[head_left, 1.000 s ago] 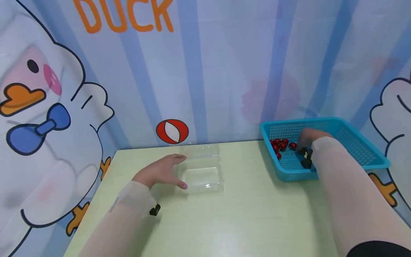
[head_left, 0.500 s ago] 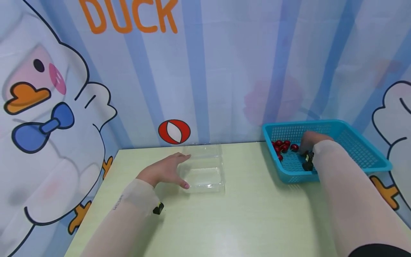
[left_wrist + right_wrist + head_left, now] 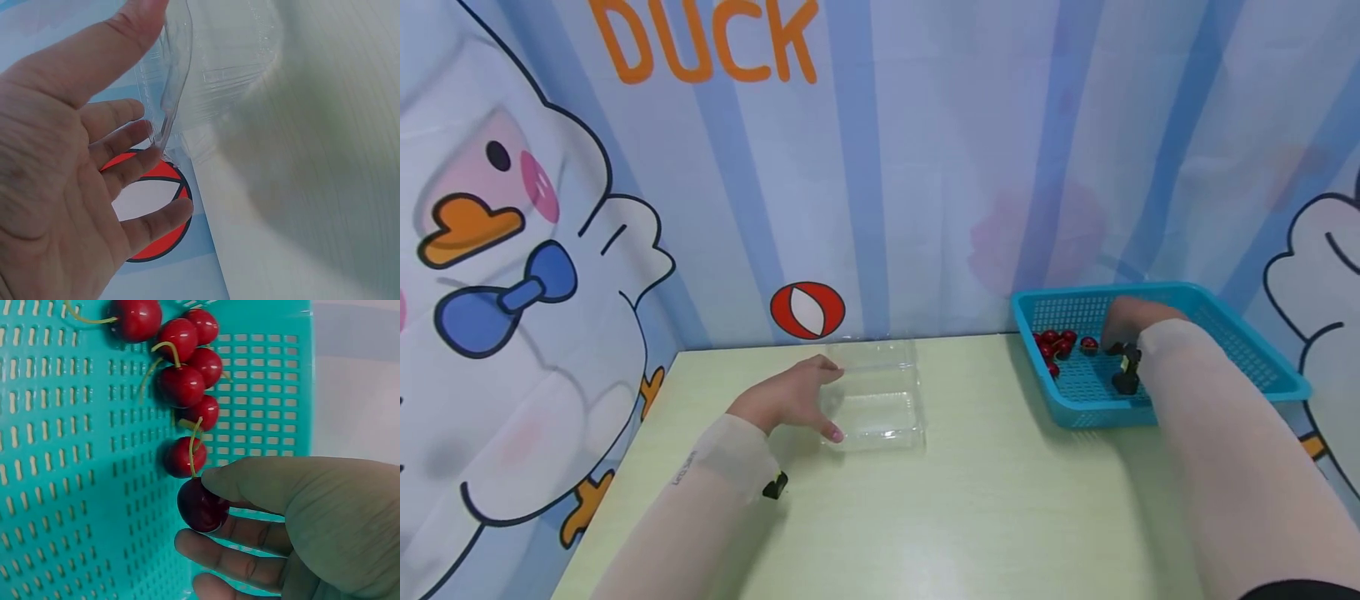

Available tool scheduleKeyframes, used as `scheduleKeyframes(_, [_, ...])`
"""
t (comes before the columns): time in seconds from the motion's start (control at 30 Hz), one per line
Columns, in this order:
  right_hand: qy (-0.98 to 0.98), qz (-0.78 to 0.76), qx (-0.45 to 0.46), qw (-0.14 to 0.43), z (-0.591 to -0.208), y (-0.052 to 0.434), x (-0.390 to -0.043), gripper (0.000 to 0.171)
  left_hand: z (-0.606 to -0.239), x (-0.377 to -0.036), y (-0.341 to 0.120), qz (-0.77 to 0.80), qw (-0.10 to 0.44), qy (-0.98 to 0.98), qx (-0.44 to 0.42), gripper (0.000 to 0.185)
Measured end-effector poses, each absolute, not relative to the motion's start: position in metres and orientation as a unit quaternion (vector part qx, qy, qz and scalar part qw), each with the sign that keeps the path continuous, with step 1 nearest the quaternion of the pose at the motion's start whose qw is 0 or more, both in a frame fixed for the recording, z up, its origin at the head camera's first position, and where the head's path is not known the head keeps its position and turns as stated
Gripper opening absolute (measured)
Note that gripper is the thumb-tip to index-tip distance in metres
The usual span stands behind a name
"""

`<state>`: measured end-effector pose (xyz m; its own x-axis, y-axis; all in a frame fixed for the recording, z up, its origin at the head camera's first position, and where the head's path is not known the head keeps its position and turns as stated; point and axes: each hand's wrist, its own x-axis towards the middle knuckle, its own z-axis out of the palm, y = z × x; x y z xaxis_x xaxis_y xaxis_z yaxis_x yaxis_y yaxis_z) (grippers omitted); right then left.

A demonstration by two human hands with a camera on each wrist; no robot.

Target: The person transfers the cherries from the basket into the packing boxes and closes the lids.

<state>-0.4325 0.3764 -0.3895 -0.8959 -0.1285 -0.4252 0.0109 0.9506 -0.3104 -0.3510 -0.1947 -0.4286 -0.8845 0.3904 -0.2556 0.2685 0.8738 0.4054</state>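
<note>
Pinching a glossy dark red cherry (image 3: 202,505) between thumb and fingertips, the right hand (image 3: 294,525) is seen inside a shallow turquoise perforated plastic basket (image 3: 1240,350) at the right of a pale green table (image 3: 985,500). The pinched cherry lies at the near end of a small cluster of red cherries with yellow-green stems (image 3: 184,375), gathered along one wall of the basket. The left hand (image 3: 786,400) is held spread with relaxed fingers, its thumb and fingertips laid against the near left edge of a clear, empty, rectangular plastic clamshell box (image 3: 880,400), which stands open in the middle of the table, well apart from the basket. The step in hand is judged to be the picking of one cherry; the next move would call for the fruit to be lifted clear of the basket wall, carried leftwards across the table and released into the steadied box. A striped blue backdrop with cartoon ducks (image 3: 512,250) is hung behind the table.
</note>
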Motion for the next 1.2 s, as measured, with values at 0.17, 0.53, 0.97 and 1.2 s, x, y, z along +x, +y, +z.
scheduleKeyframes(0.17, [0.964,-0.149,-0.049,0.216,-0.38,0.376,-0.428,0.041,-0.429,-0.351,-0.194,0.183,0.166,0.954,0.169,0.114])
scheduleKeyframes(0.53, [0.969,-0.16,-0.088,0.168,-0.357,0.372,-0.428,0.045,-0.424,-0.349,-0.191,0.174,0.171,0.958,0.152,0.113])
scheduleKeyframes(0.97, [0.976,-0.152,-0.112,0.107,-0.335,0.337,-0.427,0.02,-0.422,-0.347,-0.189,0.179,0.17,0.959,0.141,0.111])
scheduleKeyframes(1.2, [0.979,-0.109,-0.158,0.075,-0.324,0.295,-0.424,0.033,-0.424,-0.349,-0.185,0.173,0.17,0.961,0.133,0.111])
